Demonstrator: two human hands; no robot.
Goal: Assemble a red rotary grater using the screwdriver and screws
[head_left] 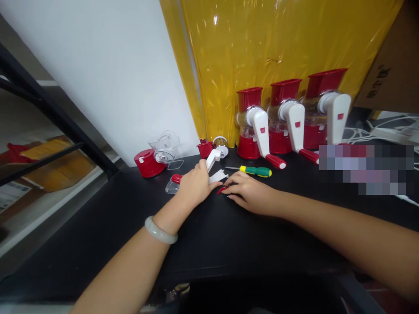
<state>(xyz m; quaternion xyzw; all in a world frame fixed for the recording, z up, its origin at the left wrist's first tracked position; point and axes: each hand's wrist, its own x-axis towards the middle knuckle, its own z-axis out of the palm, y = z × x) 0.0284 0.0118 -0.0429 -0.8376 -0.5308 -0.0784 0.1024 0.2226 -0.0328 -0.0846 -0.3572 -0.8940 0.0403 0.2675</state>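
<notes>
Grip of left hand [195, 185] wraps white crank [214, 158].

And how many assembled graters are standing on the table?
3, in a row before the yellow sheet: left grater, behind the screwdriver; middle grater; right grater, nearest the carton. Pixelation at right could hide more.

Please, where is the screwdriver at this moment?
In the head view, the green-and-yellow screwdriver lies on the table, right of centre, just beyond the right hand and in front of the leftmost assembled red-and-white machine.
</notes>
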